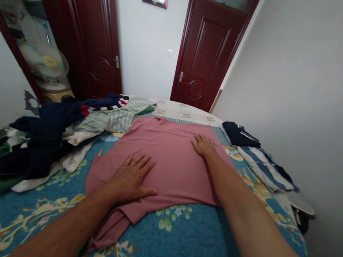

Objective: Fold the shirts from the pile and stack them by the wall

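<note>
A pink shirt (171,157) lies spread over the blue floral quilt (190,241). My left hand (134,179) rests flat on its near left part, fingers spread and thumb pointing right. Farther off, my right hand (203,145) lies palm down near the shirt's far right edge, with its fingers extended. Neither hand grips the cloth. The near left corner of the shirt is bunched in loose folds beside my left forearm, while most of its middle looks smooth.
Piled clothes (51,132) in navy, green and white lie along the left. At the right edge are a folded dark garment (240,134) and a folded blue-and-white striped garment (267,167). A white wall (309,98) rises on the right; a fan (48,62) stands far left.
</note>
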{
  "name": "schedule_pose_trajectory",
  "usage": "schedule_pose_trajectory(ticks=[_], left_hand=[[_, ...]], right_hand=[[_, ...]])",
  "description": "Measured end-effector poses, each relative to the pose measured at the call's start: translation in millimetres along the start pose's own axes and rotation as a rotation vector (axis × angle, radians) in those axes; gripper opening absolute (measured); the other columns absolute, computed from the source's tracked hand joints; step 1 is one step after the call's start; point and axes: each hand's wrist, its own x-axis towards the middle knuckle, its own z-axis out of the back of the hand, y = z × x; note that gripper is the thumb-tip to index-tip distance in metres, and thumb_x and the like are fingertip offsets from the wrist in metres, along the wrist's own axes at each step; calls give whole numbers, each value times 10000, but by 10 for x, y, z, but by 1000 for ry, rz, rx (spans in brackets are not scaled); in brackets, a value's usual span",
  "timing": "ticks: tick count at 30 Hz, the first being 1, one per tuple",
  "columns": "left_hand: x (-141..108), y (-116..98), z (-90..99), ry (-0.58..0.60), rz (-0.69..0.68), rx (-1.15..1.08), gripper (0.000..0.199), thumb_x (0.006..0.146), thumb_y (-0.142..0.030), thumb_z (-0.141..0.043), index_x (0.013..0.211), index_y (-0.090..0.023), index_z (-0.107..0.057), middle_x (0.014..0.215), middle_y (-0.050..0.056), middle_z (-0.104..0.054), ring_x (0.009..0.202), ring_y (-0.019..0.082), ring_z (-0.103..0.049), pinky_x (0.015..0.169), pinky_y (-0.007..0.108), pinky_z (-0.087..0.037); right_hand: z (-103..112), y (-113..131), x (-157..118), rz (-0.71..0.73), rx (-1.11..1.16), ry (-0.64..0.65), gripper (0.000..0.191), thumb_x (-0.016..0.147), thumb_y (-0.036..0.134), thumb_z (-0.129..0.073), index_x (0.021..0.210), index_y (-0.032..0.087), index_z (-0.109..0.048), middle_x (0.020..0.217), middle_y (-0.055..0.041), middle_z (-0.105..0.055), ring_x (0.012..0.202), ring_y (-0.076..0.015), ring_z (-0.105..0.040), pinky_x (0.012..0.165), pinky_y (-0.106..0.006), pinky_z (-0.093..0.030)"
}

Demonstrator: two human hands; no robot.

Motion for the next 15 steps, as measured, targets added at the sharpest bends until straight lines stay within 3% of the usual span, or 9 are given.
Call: schedule_pose_trajectory(ticks=[5,9,15], left_hand=[[7,-39,57,48,19,14,1122,821,-880,-614,1713,-241,-378,1783,155,-306,1659,418,-226,1333,639,-117],[11,-30,49,35,21,19,1110,819,-905,-584,1708,-270,-390,1781,149,-315,1654,419,-240,1329,625,-135],[32,11,-1,5,2,25,1097,835,-904,-565,1697,-243,-414,1770,163,-338,1645,426,-260,1327,622,-137]], right_hand=[[7,-37,54,-23,33,-81,607,1094,529,-374,1538,175,-589,1622,-178,-533,1500,-338,-467,1261,-515,-313],[31,-27,-45,-32,29,-167,572,1084,455,-427,1504,109,-606,1655,-206,-486,1531,-325,-434,1281,-451,-288],[92,-19,-385,69,33,-73,562,1114,485,-386,1493,148,-628,1586,-156,-585,1478,-281,-513,1252,-398,-336]])
